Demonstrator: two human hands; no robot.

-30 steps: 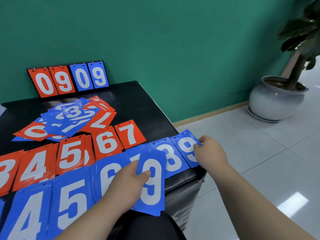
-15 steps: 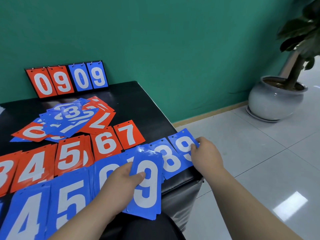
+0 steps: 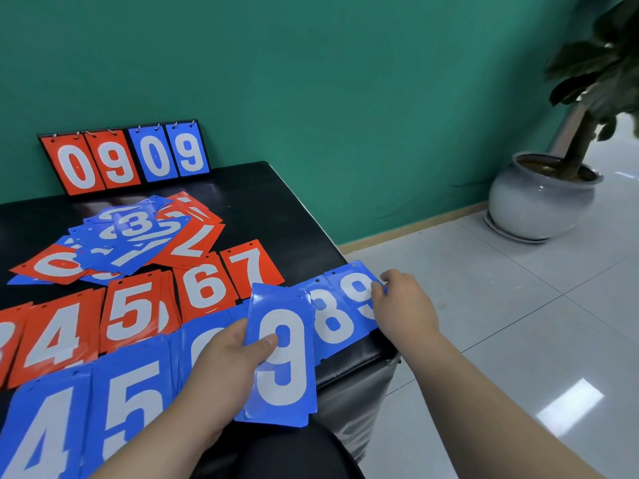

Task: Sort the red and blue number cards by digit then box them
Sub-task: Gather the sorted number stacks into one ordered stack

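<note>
My left hand (image 3: 224, 371) grips a blue 9 card (image 3: 281, 354), thumb on its face, held above the near edge of the black table (image 3: 276, 209). My right hand (image 3: 403, 305) pinches the right edge of another blue 9 card (image 3: 356, 288) lying at the table's right end, beside a blue 8 card (image 3: 330, 323). Blue cards 4 (image 3: 41, 433) and 5 (image 3: 135, 395) lie in the front row. Behind them runs a red row: 4 (image 3: 55, 337), 5 (image 3: 133, 309), 6 (image 3: 204, 288), 7 (image 3: 252, 269). A mixed heap of red and blue cards (image 3: 128, 236) lies farther back.
A flip scoreboard (image 3: 124, 157) reading 0909 leans on the green wall at the table's back. A potted plant in a grey pot (image 3: 539, 198) stands on the tiled floor to the right. The table's right edge drops off just past the blue 9.
My left hand has drawn its blue 9 card slightly left and nearer. My right hand has slid left over the lying blue 9 card, covering more of it.
</note>
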